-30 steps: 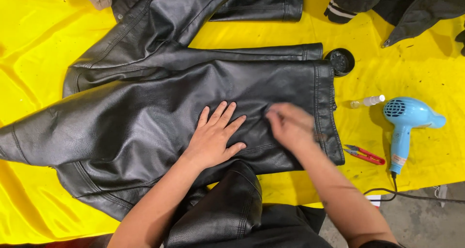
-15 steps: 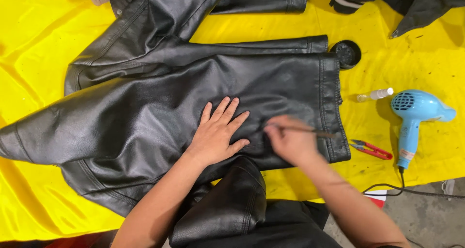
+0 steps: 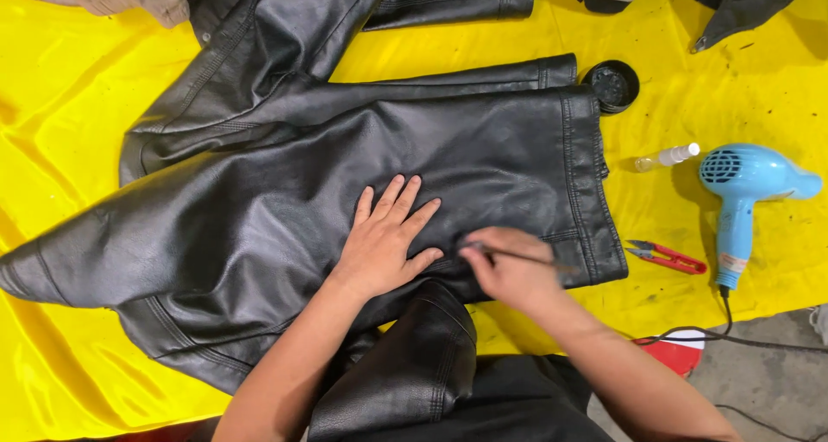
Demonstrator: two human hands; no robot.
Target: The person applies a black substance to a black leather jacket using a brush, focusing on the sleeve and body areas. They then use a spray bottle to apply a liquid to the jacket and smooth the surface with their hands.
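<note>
A thin brush [image 3: 526,257] is pinched between the curled fingers [image 3: 483,261] of the right hand [image 3: 513,274] — its tip is hidden at the fingertips, down on the leather, and its handle is pointed away to the right toward the hem, so the long axis is laid almost level across the view. Just to the left, the left hand [image 3: 388,239] is pressed flat on the black leather jacket [image 3: 285,209], its fingers spread apart and aimed up and to the right; the thumb is set close beside the brush hand, nearly touching. The worked spot is thus found between the two hands, nearer the right one, a little in from the stitched hem [image 3: 591,183]. The jacket is spread over a yellow cloth [image 3: 69,131]. Further right, clear of the leather, are seen red snips [image 3: 668,257], a blue hair dryer [image 3: 742,192], a small clear bottle [image 3: 666,157] and a round black tin [image 3: 612,86] — all well apart from the hands
</note>
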